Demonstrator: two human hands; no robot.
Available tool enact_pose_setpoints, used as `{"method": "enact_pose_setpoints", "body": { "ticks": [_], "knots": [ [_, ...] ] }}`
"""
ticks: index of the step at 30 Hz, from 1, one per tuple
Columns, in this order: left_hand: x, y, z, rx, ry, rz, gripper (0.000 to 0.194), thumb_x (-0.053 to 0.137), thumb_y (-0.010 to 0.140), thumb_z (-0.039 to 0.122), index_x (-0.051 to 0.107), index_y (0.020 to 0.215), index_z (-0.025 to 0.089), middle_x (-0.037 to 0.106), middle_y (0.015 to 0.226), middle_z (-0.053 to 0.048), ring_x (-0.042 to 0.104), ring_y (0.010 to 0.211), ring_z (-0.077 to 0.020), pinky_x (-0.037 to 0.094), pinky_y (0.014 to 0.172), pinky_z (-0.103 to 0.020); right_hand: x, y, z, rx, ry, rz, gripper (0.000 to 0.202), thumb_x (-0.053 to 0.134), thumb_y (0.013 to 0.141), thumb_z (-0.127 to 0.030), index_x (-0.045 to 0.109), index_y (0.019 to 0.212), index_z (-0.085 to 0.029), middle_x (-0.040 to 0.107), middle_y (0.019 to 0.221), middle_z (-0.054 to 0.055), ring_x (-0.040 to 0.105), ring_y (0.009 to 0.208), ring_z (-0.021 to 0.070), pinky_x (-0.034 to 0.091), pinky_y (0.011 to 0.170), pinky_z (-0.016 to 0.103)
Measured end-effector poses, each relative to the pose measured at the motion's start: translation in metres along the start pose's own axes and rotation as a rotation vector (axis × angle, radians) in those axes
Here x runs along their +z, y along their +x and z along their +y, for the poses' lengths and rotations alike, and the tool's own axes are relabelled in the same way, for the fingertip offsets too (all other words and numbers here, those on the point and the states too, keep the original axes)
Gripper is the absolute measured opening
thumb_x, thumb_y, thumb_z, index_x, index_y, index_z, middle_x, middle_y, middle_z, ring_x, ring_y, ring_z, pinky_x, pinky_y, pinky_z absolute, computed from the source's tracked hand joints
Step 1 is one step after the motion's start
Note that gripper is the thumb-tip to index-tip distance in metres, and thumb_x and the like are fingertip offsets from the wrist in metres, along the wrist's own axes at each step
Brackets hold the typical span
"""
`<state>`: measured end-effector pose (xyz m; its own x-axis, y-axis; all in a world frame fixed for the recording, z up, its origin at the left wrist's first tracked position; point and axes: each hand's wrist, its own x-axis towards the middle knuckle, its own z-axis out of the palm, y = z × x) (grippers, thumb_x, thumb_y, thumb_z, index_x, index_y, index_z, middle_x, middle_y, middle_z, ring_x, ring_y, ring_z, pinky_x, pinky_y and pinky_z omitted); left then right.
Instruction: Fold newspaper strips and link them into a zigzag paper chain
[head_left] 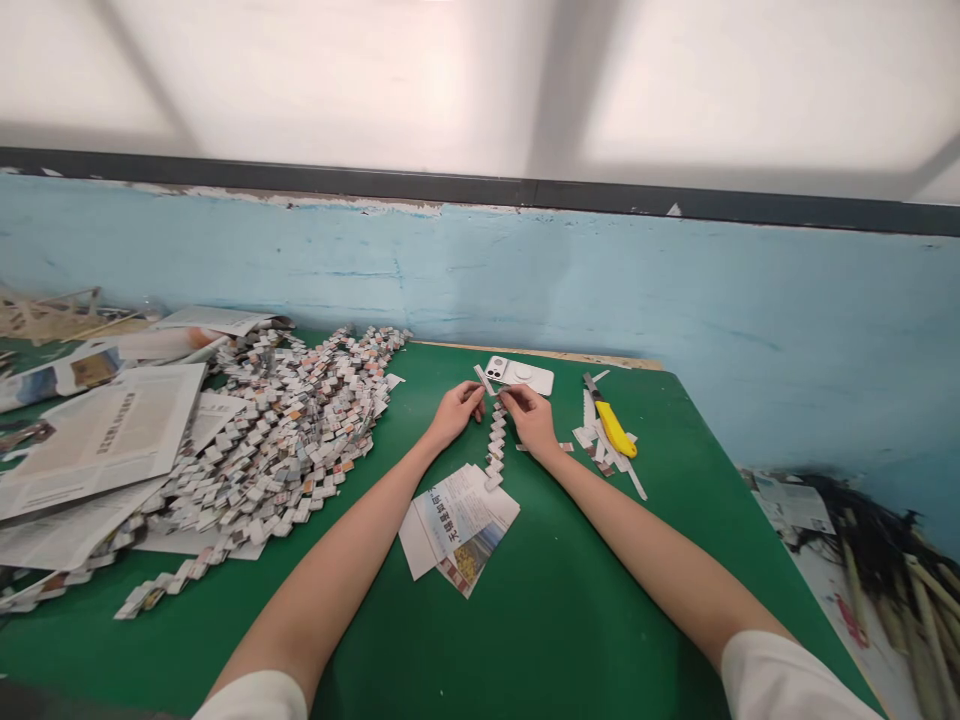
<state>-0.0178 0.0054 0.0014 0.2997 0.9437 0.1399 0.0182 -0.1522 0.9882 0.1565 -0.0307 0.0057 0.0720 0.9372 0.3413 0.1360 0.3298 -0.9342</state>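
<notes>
We classify this place as a small craft workshop. We identify it by the green bench [600, 620], which carries a folded-paper chain [496, 445], a large heap of similar links [300, 430], newspaper [105, 430], cut strips [602, 452] and a yellow cutter [616, 430]. We also note the scuffed blue wall [525, 270] and the sticks [930, 610] piled beside the bench.

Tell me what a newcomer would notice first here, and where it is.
First, probably the big heap of folded paper chains, spread over the left side of the green table. Next, the small zigzag paper chain at the middle, its far end between the left hand and right hand. Then the yellow-handled knife, bright on paper strips to the right.
</notes>
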Motion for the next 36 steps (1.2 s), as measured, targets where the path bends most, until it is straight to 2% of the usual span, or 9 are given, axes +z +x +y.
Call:
{"method": "enact_pose_setpoints", "body": {
  "ticks": [2, 5, 9, 14, 24, 30, 36],
  "knots": [
    [0.0002, -0.0008, 0.0019, 0.017, 0.083, -0.049, 0.041, 0.056, 0.092, 0.057, 0.061, 0.085, 0.017, 0.061, 0.063, 0.000, 0.056, 0.055, -0.0132, 0.045, 0.060, -0.027, 0.0002, -0.0004, -0.0007, -0.001, 0.001, -0.012, 0.030, 0.066, 0.088, -0.049, 0.070, 0.093, -0.021, 0.073, 0.087, 0.006, 0.068, 0.080, 0.0232, 0.056, 0.076, 0.036],
    [0.0006, -0.0021, 0.0042, 0.037, 0.140, -0.042, 0.043, 0.054, 0.093, 0.057, 0.059, 0.075, 0.018, 0.061, 0.062, 0.000, 0.056, 0.056, -0.0138, 0.046, 0.062, -0.027, 0.0007, -0.0011, -0.0014, 0.003, -0.002, -0.044, 0.029, 0.066, 0.088, -0.049, 0.071, 0.093, -0.021, 0.074, 0.088, 0.006, 0.068, 0.082, 0.0239, 0.056, 0.078, 0.037],
    [0.0008, -0.0028, 0.0048, 0.019, 0.148, -0.003, 0.044, 0.056, 0.091, 0.059, 0.059, 0.075, 0.019, 0.060, 0.060, 0.001, 0.056, 0.055, -0.0146, 0.046, 0.061, -0.028, 0.0006, -0.0020, -0.0026, -0.016, -0.010, -0.076, 0.029, 0.065, 0.089, -0.050, 0.071, 0.092, -0.021, 0.074, 0.089, 0.006, 0.068, 0.085, 0.0239, 0.055, 0.081, 0.036],
    [0.0009, -0.0028, 0.0040, 0.013, 0.135, 0.007, 0.044, 0.058, 0.089, 0.060, 0.059, 0.075, 0.018, 0.060, 0.060, 0.000, 0.056, 0.055, -0.0145, 0.046, 0.059, -0.028, -0.0011, -0.0025, -0.0044, -0.062, -0.061, -0.030, 0.029, 0.065, 0.089, -0.050, 0.070, 0.091, -0.021, 0.072, 0.089, 0.006, 0.066, 0.083, 0.0231, 0.054, 0.078, 0.035],
    [-0.0016, -0.0011, 0.0015, -0.005, 0.025, 0.111, 0.040, 0.064, 0.087, 0.055, 0.061, 0.074, 0.018, 0.060, 0.060, 0.001, 0.055, 0.055, -0.0135, 0.046, 0.059, -0.027, 0.0001, 0.0005, 0.0021, 0.014, -0.151, -0.167, 0.031, 0.063, 0.090, -0.050, 0.071, 0.087, -0.020, 0.070, 0.077, 0.004, 0.062, 0.071, 0.0205, 0.049, 0.065, 0.031],
    [-0.0016, -0.0053, 0.0092, 0.018, 0.048, 0.047, 0.041, 0.063, 0.089, 0.055, 0.060, 0.072, 0.018, 0.060, 0.059, 0.001, 0.054, 0.055, -0.0130, 0.044, 0.059, -0.027, 0.0000, -0.0003, 0.0012, -0.025, -0.303, -0.175, 0.033, 0.062, 0.090, -0.051, 0.072, 0.083, -0.020, 0.066, 0.071, 0.003, 0.053, 0.062, 0.0175, 0.042, 0.059, 0.030],
    [-0.0039, -0.0073, 0.0085, 0.058, 0.133, -0.036, 0.042, 0.058, 0.093, 0.054, 0.060, 0.075, 0.017, 0.061, 0.059, 0.001, 0.054, 0.056, -0.0125, 0.042, 0.061, -0.026, -0.0002, -0.0002, -0.0011, 0.012, -0.268, -0.210, 0.030, 0.064, 0.087, -0.046, 0.068, 0.076, -0.019, 0.060, 0.062, 0.001, 0.046, 0.058, 0.0150, 0.034, 0.053, 0.027]
  ]
}}
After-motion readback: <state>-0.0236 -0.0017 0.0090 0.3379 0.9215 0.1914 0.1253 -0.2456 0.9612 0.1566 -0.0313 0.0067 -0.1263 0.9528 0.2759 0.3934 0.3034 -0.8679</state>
